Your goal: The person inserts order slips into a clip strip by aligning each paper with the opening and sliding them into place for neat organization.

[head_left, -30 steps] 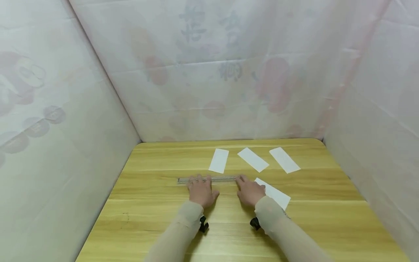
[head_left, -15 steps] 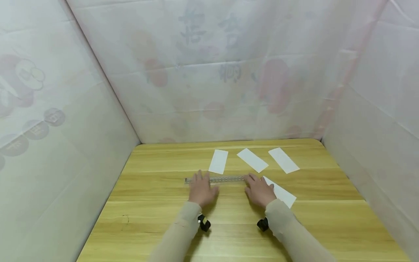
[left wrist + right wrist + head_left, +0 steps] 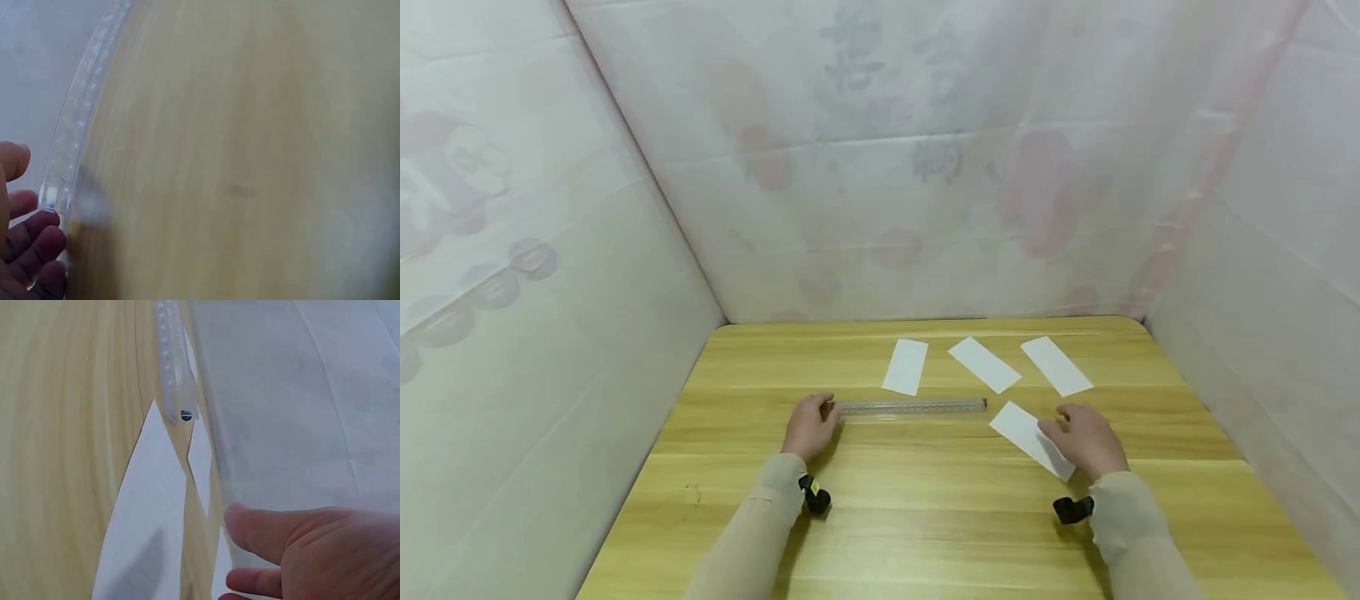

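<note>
A clear plastic ruler [image 3: 913,407] lies crosswise on the wooden table [image 3: 925,517]. My left hand [image 3: 811,425] is at its left end, and its curled fingertips [image 3: 37,228] touch that end of the ruler [image 3: 81,119]. My right hand [image 3: 1086,437] has relaxed fingers and rests on the near end of a white paper slip [image 3: 1026,433], to the right of the ruler. The right wrist view shows this slip [image 3: 147,512] below the ruler's right end [image 3: 178,406], with my thumb [image 3: 281,534] above it.
Three more white paper slips [image 3: 906,367] [image 3: 983,365] [image 3: 1056,367] lie in a row behind the ruler. Pale printed cloth walls [image 3: 880,167] close in the table at the back, left and right. Small black cameras sit at both wrists.
Both hands have left the ruler's middle and moved apart. The left went to the ruler's left end, the right onto the near slip. The ruler now lies further right.
</note>
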`<state>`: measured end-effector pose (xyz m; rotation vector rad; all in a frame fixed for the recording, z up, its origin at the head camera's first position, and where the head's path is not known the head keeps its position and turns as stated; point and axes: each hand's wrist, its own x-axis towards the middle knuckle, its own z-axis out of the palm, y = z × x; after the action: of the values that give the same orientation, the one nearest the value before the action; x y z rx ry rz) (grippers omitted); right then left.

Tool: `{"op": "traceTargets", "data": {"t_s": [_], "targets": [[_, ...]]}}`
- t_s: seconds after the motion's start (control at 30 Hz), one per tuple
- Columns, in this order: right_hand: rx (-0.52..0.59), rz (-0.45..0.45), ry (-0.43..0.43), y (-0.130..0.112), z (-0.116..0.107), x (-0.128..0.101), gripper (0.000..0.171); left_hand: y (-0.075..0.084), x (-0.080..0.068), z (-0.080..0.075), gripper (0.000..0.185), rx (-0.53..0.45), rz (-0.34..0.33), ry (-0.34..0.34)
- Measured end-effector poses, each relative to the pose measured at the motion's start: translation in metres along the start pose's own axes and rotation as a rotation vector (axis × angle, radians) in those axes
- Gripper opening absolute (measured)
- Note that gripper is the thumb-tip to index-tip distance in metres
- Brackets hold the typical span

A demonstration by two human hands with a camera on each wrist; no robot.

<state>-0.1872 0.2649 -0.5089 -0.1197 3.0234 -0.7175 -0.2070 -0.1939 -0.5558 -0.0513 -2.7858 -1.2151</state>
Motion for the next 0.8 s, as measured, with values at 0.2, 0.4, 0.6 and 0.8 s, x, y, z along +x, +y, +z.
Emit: {"op": "traceTargets", "data": {"t_s": [0.2, 0.4, 0.6, 0.8], "targets": [[-0.007, -0.002, -0.069, 0.007, 0.004, 0.0, 0.057, -0.006, 0.005, 0.007, 0.031, -0.066, -0.058, 0.08], [0.026, 0.048, -0.102, 0.013, 0.006, -0.005, 0.075, -0.003, 0.004, 0.01, 0.023, -0.098, -0.088, 0.136], [0.059, 0.06, -0.112, 0.017, 0.01, -0.005, 0.072, 0.0, 0.001, 0.009, 0.021, -0.107, -0.088, 0.14], [0.098, 0.06, -0.111, 0.019, 0.011, -0.005, 0.072, -0.001, 0.002, 0.011, 0.02, -0.099, -0.08, 0.159]]}}
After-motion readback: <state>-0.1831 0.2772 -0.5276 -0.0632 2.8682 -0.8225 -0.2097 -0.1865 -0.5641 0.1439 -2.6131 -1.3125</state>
